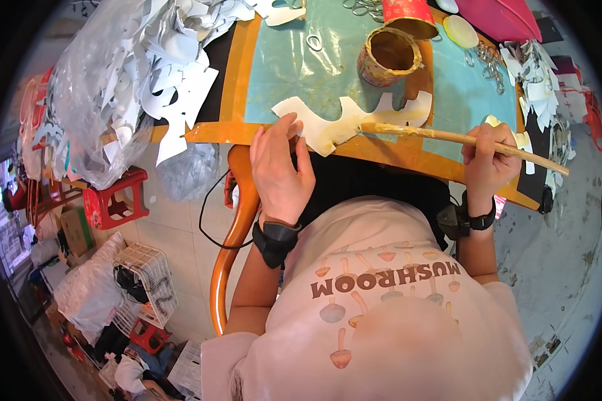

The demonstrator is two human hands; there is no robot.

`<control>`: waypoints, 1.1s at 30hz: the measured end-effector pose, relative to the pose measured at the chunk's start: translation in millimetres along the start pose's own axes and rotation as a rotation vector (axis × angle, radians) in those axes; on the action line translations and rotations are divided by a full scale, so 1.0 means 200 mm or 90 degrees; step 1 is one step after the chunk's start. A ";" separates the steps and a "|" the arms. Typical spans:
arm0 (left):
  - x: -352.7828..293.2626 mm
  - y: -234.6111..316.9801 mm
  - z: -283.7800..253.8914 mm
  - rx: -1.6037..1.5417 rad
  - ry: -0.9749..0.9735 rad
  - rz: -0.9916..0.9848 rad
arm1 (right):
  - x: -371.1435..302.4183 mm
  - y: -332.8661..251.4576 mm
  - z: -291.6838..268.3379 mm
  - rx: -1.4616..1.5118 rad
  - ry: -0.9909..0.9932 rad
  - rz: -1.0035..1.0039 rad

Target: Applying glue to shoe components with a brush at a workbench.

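Note:
A white scalloped cut-out piece (pixel 331 127), like shoe-upper material, lies along the near edge of the table, with yellowish smears on it. My left hand (pixel 282 170) is at its left end, fingers stretched and apart, the fingertips touching or just over the piece. In a pinch, my right hand (pixel 491 160) holds a long wooden stick (pixel 441 135) out to the left. Its thicker, yellow-coated end rests on or just above the middle of the piece; contact cannot be told. Behind stands an open tub (pixel 388 59) with a crusted rim and brown inside.
A plastic bag of white cut-outs (pixel 174 67) is heaped at the left. Beyond the tub are a red container (pixel 408 17), a yellowish lid (pixel 460 32) and metal rings (pixel 491 67). More white pieces (pixel 532 73) hang at the right edge. A red stool (pixel 117 197) stands left.

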State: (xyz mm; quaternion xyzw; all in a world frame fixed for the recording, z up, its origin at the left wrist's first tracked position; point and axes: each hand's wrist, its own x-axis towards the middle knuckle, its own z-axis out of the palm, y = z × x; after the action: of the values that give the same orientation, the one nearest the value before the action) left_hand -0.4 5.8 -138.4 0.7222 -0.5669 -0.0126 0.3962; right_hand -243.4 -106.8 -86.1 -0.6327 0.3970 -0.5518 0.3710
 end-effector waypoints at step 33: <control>0.09 -0.01 -0.09 -0.014 -0.094 -0.027 | 0.37 -0.04 -0.07 0.094 0.181 0.055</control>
State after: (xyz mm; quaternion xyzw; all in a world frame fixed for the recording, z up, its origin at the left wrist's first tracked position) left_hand 15.6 0.5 -119.4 0.7266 -0.5790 -0.0803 0.3610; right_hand -251.4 -171.6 -47.7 -0.5016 0.4308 -0.6472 0.3794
